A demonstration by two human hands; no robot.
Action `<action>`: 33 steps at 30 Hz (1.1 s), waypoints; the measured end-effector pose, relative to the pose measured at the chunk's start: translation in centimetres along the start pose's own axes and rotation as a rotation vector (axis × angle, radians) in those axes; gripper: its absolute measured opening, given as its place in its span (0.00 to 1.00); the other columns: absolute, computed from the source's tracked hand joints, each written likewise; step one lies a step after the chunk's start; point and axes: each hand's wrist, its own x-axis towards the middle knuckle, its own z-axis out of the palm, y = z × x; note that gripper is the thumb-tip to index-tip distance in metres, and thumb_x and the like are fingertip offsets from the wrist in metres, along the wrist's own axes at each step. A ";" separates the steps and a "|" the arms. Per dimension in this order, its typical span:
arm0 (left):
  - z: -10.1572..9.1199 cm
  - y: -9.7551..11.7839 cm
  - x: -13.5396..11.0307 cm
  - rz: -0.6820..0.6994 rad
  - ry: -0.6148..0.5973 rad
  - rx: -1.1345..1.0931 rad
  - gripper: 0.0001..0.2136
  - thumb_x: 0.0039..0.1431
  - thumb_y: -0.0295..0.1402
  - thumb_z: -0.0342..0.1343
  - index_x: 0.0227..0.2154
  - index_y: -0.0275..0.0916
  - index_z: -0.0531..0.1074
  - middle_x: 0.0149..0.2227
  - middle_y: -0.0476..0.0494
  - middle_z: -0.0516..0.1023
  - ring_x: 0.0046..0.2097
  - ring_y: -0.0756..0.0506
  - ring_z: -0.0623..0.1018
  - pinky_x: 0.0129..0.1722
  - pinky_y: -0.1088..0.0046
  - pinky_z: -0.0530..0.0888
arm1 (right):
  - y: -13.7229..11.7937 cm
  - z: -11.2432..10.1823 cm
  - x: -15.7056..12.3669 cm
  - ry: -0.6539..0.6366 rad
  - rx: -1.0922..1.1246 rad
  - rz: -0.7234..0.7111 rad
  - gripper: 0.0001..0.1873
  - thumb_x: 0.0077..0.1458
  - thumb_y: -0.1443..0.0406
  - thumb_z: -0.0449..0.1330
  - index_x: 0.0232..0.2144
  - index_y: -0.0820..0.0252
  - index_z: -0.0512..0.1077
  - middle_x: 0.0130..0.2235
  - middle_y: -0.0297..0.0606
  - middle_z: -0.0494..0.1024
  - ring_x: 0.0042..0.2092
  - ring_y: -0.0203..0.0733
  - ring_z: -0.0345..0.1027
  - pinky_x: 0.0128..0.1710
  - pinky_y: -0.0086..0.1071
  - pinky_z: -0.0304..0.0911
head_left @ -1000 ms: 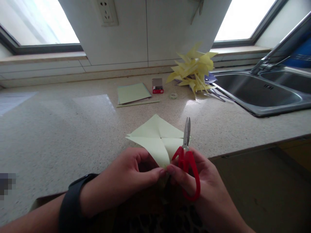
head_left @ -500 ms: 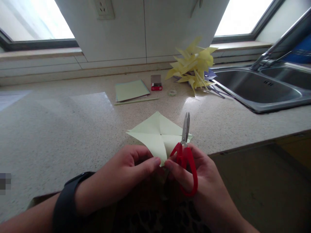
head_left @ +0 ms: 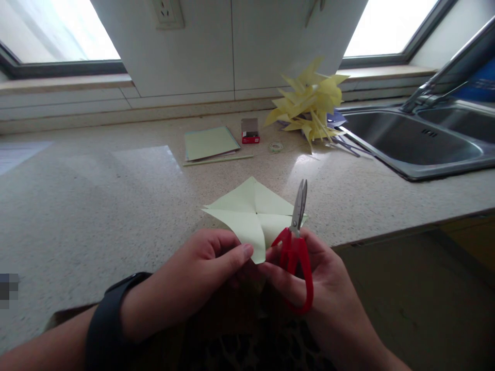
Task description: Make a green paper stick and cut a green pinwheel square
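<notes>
A pale green paper square [head_left: 253,214], creased and cut along its diagonals, lies at the near edge of the counter. My left hand [head_left: 197,275] pinches its nearest flap between thumb and fingers. My right hand [head_left: 309,281] holds red-handled scissors [head_left: 296,242], blades closed and pointing away over the paper's right side, and its fingertips touch the same flap. A black watch sits on my left wrist.
Further back on the speckled counter [head_left: 96,206] lie a stack of green paper [head_left: 211,143], a thin stick [head_left: 218,161], a small red box [head_left: 250,131], a tape roll [head_left: 275,147] and a pile of yellow paper pinwheels [head_left: 309,103]. A steel sink [head_left: 417,144] is at right.
My left thumb has slid up over the near flap and the flap's tip now shows above my fingers. The scissors have tilted slightly to the right.
</notes>
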 end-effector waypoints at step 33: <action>0.3 0.0 -0.3 0.014 0.015 0.201 0.17 0.66 0.44 0.54 0.29 0.36 0.74 0.26 0.50 0.72 0.29 0.50 0.68 0.28 0.75 0.64 | 0.4 -0.4 -0.1 0.003 0.013 0.057 0.14 0.52 0.59 0.72 0.37 0.56 0.73 0.32 0.32 0.78 0.32 0.34 0.70 0.31 0.25 0.68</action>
